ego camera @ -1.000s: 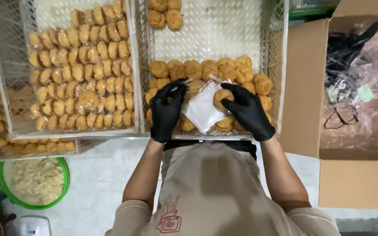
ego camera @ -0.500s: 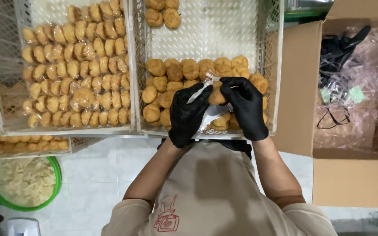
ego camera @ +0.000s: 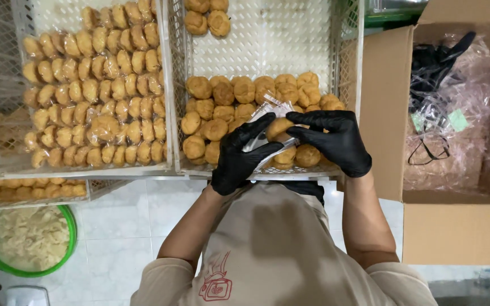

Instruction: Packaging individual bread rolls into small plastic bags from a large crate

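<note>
While gloved hands [ego camera: 290, 141] meet, pastry [ego camera: 278, 127] between, bagged

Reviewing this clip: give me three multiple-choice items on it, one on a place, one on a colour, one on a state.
1. Where is the cardboard box?
A. To the person's right
B. Under the left crate
C. On the person's lap

2. What colour are the gloves on the left hand and right hand?
A. Blue
B. White
C. Black

3. How is the bun between the hands?
A. Lying loose in the crate
B. Held at a clear bag
C. Dropped on the floor

Answers: 1 A, the box sits beside the right crate. 2 C, both gloves are black. 3 B, both hands grip bun and bag together.
</note>
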